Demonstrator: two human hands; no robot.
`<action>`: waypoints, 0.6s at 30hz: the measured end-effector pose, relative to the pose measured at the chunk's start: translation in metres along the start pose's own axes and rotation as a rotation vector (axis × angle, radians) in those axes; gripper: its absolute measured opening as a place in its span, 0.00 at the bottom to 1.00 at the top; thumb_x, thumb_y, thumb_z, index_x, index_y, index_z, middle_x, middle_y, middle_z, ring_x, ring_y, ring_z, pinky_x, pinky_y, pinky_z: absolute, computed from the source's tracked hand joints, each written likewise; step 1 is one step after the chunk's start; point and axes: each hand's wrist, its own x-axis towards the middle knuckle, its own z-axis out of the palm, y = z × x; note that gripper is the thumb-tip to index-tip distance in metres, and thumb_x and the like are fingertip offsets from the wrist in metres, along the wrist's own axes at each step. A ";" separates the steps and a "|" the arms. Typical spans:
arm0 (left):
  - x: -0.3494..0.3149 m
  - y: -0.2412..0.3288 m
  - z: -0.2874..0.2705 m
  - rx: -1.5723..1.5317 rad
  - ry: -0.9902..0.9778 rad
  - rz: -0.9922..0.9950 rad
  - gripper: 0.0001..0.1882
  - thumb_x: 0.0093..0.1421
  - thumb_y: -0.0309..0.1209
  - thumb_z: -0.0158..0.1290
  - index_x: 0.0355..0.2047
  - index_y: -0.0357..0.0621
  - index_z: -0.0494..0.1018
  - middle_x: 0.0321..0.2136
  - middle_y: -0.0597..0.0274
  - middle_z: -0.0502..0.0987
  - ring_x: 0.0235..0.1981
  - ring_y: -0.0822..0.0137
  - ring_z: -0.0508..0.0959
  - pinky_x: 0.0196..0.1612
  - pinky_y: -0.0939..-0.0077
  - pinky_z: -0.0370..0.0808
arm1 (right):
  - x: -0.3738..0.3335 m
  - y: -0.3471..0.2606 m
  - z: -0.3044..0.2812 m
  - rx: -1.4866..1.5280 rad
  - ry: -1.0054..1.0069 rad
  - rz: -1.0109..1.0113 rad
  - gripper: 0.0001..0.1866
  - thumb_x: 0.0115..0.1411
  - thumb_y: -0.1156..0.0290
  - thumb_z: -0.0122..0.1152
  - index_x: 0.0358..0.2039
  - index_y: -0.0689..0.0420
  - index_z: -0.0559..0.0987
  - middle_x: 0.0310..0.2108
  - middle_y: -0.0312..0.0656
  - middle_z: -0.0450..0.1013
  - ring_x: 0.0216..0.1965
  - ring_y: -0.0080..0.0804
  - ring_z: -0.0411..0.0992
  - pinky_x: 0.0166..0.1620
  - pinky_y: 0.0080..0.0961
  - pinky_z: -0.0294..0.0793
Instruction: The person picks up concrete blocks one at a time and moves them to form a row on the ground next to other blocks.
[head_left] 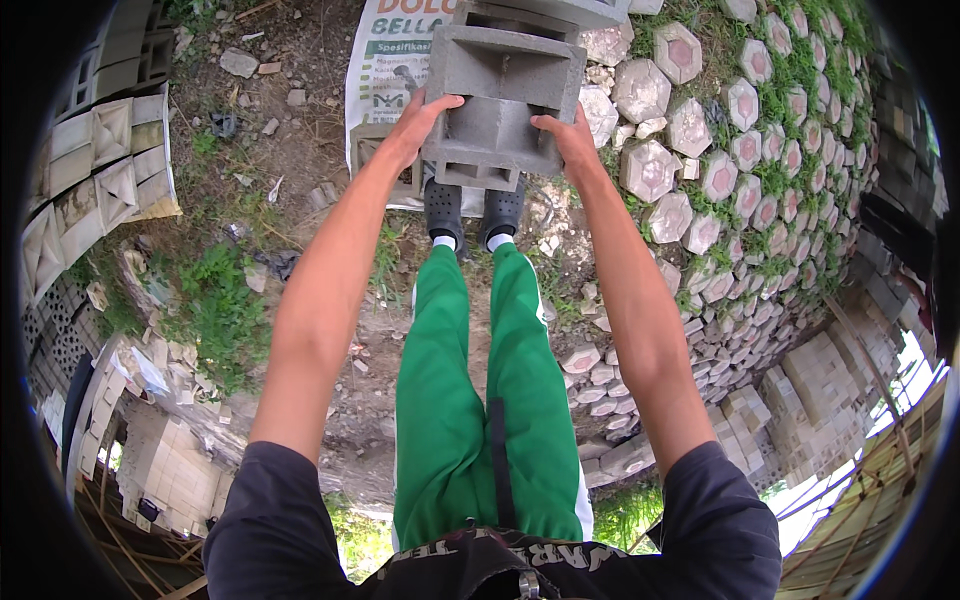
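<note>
Our left grip and right grip clasp opposite sides of the grey block, at the toe end of our shoes; we should keep it level, clear of them.

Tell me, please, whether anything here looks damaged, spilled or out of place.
Yes, mildly: pale broken rubble lies scattered beside the right shoe, looking untidy against the regularly shaped hexagonal pavers nearby. The grey block held by the left hand and right hand shows no clear damage.
</note>
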 end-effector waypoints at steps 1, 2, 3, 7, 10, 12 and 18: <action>0.001 -0.001 0.001 -0.039 -0.032 -0.017 0.51 0.47 0.45 0.61 0.65 0.37 0.50 0.62 0.46 0.58 0.62 0.53 0.60 0.63 0.58 0.57 | 0.000 0.001 0.000 0.018 0.004 0.026 0.45 0.45 0.75 0.68 0.63 0.59 0.57 0.51 0.50 0.70 0.52 0.41 0.69 0.53 0.36 0.70; 0.002 -0.002 0.003 -0.042 -0.035 -0.021 0.51 0.47 0.45 0.61 0.65 0.37 0.50 0.62 0.46 0.58 0.62 0.53 0.60 0.63 0.58 0.57 | 0.001 0.001 -0.001 0.014 0.008 0.029 0.45 0.45 0.75 0.68 0.63 0.59 0.57 0.51 0.50 0.70 0.52 0.41 0.69 0.53 0.36 0.70; 0.003 -0.002 0.002 -0.042 -0.023 -0.036 0.52 0.46 0.46 0.61 0.66 0.37 0.49 0.63 0.46 0.57 0.63 0.53 0.59 0.64 0.57 0.56 | 0.001 0.000 0.000 0.050 -0.009 0.028 0.44 0.45 0.75 0.68 0.63 0.59 0.57 0.51 0.50 0.69 0.53 0.41 0.69 0.54 0.37 0.69; 0.006 -0.007 0.003 -0.002 -0.006 -0.046 0.55 0.45 0.48 0.61 0.67 0.37 0.47 0.64 0.45 0.55 0.66 0.53 0.54 0.66 0.53 0.50 | -0.004 0.000 0.001 0.092 -0.032 -0.014 0.43 0.45 0.73 0.69 0.62 0.59 0.59 0.51 0.50 0.69 0.53 0.41 0.68 0.56 0.37 0.67; 0.011 -0.013 -0.001 0.083 0.038 -0.044 0.50 0.44 0.43 0.59 0.64 0.37 0.51 0.62 0.46 0.58 0.65 0.53 0.54 0.65 0.54 0.51 | -0.006 0.001 0.005 0.047 -0.007 -0.056 0.41 0.46 0.72 0.66 0.61 0.59 0.60 0.51 0.50 0.70 0.53 0.41 0.68 0.56 0.36 0.65; 0.010 -0.013 -0.003 0.059 0.026 -0.026 0.47 0.43 0.41 0.59 0.62 0.37 0.54 0.59 0.47 0.60 0.62 0.54 0.57 0.63 0.55 0.53 | -0.008 0.001 0.005 0.066 0.003 -0.032 0.40 0.46 0.72 0.64 0.61 0.59 0.61 0.51 0.50 0.69 0.53 0.41 0.67 0.56 0.36 0.65; -0.021 -0.002 0.030 -0.038 0.119 -0.026 0.30 0.40 0.36 0.56 0.46 0.38 0.67 0.44 0.54 0.69 0.48 0.60 0.65 0.53 0.64 0.61 | -0.013 -0.004 -0.010 0.016 0.034 0.071 0.43 0.43 0.71 0.57 0.63 0.60 0.57 0.52 0.51 0.66 0.54 0.43 0.63 0.57 0.37 0.62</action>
